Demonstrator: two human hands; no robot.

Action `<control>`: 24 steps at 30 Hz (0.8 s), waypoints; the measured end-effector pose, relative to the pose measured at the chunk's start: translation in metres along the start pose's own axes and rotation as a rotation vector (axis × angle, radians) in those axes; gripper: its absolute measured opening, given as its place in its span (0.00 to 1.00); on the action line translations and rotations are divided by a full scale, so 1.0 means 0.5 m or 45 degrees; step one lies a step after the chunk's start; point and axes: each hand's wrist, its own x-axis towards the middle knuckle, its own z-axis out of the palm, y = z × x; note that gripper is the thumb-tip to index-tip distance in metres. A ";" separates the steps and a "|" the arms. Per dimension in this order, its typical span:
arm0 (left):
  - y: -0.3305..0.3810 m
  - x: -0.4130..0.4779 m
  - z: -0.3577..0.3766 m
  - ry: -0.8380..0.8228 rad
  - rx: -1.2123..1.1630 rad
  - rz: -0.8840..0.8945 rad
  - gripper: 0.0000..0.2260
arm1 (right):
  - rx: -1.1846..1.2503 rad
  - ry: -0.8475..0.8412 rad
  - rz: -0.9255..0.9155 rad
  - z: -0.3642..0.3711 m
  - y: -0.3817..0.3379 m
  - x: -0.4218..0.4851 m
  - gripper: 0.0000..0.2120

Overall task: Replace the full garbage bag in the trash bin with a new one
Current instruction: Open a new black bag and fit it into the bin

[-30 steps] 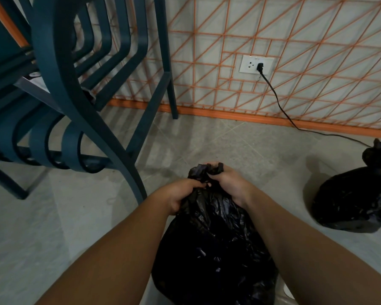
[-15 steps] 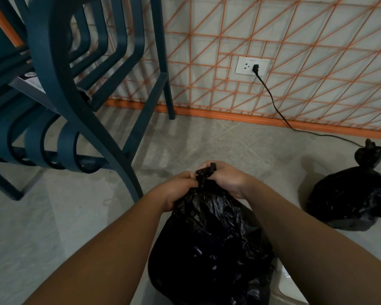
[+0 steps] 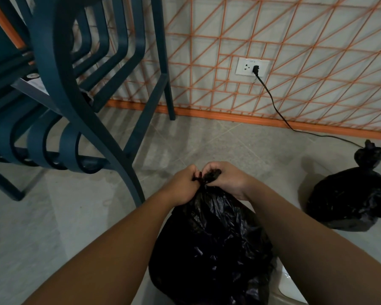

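Note:
A full black garbage bag (image 3: 213, 245) bulges up in front of me at the bottom centre. My left hand (image 3: 182, 187) and my right hand (image 3: 228, 181) both grip its gathered neck, fingers curled tight around the twisted plastic between them. A pale rim of the trash bin (image 3: 289, 285) peeks out at the bag's lower right; the rest of the bin is hidden by the bag and my arms.
A second tied black bag (image 3: 352, 201) lies on the grey tile floor at the right. Stacked dark teal chairs (image 3: 59, 89) stand close on the left. A black cord (image 3: 273, 102) runs from a wall socket (image 3: 252, 66) along the orange baseboard.
My hands have drawn the bag's neck tighter and closer together, with less loose plastic showing above them. The view has shifted slightly, showing more of the bin's rim.

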 end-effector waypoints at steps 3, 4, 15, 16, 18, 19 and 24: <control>0.007 -0.003 -0.007 -0.075 -0.217 -0.176 0.08 | -0.137 0.026 -0.048 0.008 0.006 -0.002 0.17; 0.010 -0.005 -0.008 -0.091 -0.255 -0.211 0.07 | -0.178 0.050 -0.067 0.009 0.010 -0.002 0.18; 0.021 -0.010 -0.015 -0.185 -0.497 -0.334 0.13 | -0.581 0.325 -0.279 0.022 0.022 0.019 0.18; 0.018 -0.011 -0.015 -0.207 -0.493 -0.337 0.14 | -0.542 0.319 -0.294 0.020 0.021 0.019 0.16; 0.010 -0.008 -0.015 -0.202 -0.493 -0.316 0.13 | -0.456 0.302 -0.298 0.015 0.019 0.016 0.15; 0.006 -0.006 -0.014 -0.166 -0.473 -0.299 0.12 | -0.411 0.287 -0.279 0.011 0.019 0.013 0.15; -0.005 0.000 -0.009 0.039 -0.193 -0.148 0.07 | -0.278 0.241 -0.195 -0.002 0.013 -0.004 0.11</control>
